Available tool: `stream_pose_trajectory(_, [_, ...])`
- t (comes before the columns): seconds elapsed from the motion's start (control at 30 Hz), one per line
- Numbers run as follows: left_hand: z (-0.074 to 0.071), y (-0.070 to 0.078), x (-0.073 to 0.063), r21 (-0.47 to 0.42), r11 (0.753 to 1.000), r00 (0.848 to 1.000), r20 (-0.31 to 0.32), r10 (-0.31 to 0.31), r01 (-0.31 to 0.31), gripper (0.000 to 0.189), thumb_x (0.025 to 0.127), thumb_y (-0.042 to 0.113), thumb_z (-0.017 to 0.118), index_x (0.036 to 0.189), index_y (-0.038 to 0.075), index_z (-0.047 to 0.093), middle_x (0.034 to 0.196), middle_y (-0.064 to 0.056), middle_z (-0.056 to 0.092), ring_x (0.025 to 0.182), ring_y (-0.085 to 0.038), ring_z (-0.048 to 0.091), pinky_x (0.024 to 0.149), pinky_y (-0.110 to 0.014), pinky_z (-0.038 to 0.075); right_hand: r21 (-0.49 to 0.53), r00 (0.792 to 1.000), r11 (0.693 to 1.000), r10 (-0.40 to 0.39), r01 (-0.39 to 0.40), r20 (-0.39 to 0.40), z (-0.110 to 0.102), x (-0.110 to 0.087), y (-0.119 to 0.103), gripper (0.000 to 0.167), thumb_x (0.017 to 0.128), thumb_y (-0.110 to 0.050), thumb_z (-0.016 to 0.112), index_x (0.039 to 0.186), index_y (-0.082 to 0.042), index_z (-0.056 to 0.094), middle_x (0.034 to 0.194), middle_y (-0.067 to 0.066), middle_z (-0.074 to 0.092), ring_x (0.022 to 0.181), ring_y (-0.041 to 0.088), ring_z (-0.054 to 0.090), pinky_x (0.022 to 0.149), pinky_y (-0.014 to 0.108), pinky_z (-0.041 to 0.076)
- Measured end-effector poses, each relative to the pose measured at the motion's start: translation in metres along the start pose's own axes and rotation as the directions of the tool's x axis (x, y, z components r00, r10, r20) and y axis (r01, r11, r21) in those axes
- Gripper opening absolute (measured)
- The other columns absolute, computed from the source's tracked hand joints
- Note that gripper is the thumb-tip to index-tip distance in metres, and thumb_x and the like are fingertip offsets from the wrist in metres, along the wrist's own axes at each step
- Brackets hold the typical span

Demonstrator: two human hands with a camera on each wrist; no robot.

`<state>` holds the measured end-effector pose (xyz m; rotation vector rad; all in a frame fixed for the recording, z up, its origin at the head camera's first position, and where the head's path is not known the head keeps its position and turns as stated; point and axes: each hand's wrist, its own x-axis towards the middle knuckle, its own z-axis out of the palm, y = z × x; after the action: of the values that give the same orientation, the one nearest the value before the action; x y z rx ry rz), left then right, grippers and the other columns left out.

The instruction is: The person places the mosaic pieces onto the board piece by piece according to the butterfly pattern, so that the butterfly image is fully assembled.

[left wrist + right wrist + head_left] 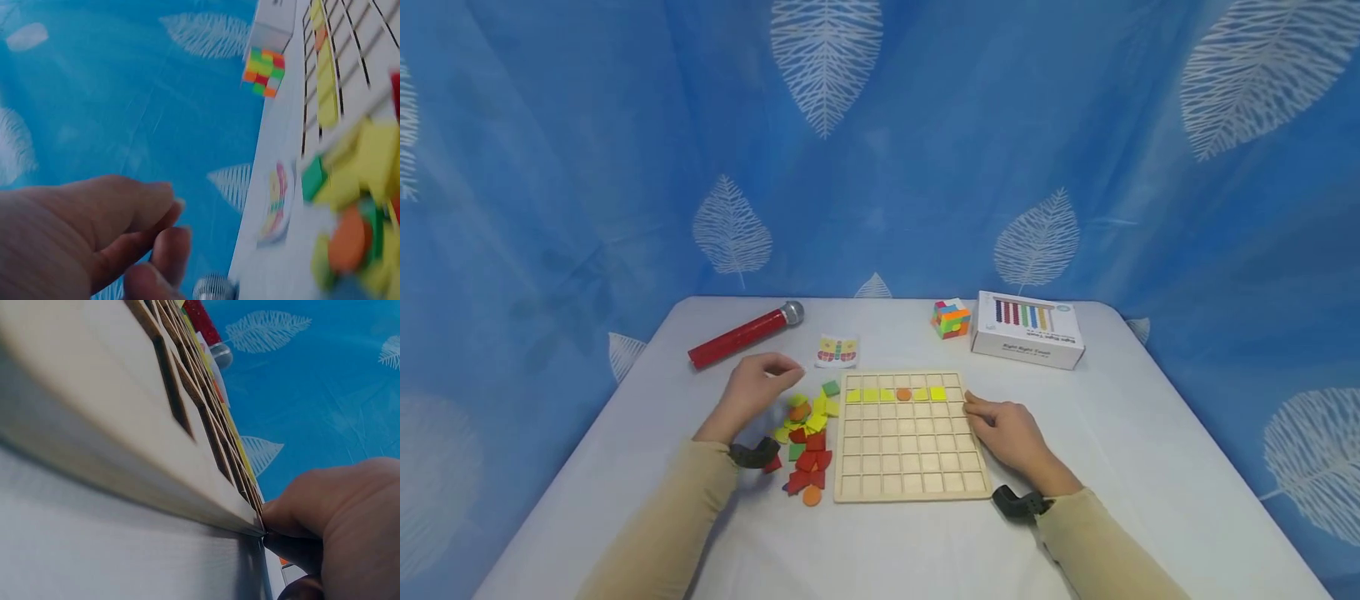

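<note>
Right wrist view crops the right hand (350, 525) and wooden board (119, 381).

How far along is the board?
Done: six pieces sit on the board, second row from top.
In hand: right hand holds the board's edge; no piece shows in the left hand.
Likely remaining: that row's rightmost cell and other rows look bare; loose pieces lie beside the board.

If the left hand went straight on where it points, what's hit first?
Left hand lines up with the small picture card in the head view, so probably that; height is unclear, and it might pass above.
</note>
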<state>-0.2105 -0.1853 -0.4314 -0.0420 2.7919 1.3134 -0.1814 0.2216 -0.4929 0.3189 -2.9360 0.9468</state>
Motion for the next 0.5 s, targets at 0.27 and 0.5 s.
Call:
stream_pose_trajectory(0.27, [-0.008, -0.04, -0.029, 0.078, 0.995, 0.991, 0.112, -0.068, 0.059, 0.025, 0.092, 0.03, 0.077, 0.111, 0.014, 0.074, 0.104, -0.004, 0.069, 0.093, -0.022, 0.06, 0.078, -0.033, 0.053, 0.003, 1.0, 1.0, 0.016, -0.016, -0.003, -0.005, -0.002, 0.005, 0.033, 0.1, -0.023, 0.064, 0.13, -0.008, 0.071, 0.144, 0.003, 0.061, 0.135, 0.033, 0.056, 0.109, 0.055, 0.045])
stream_pose_trajectory(0.5, [-0.001, -0.053, -0.039, 0.134, 0.985, 0.981, 0.143, -0.131, 0.112, 0.029, 0.085, 0.028, 0.084, 0.108, 0.016, 0.072, 0.094, -0.002, 0.066, 0.088, -0.021, 0.059, 0.077, -0.034, 0.053, 0.041, 1.0, 0.999, -0.008, 0.008, 0.013, -0.001, 0.001, 0.004, 0.033, 0.1, -0.023, 0.065, 0.129, -0.008, 0.071, 0.144, 0.004, 0.061, 0.135, 0.033, 0.056, 0.11, 0.055, 0.044])
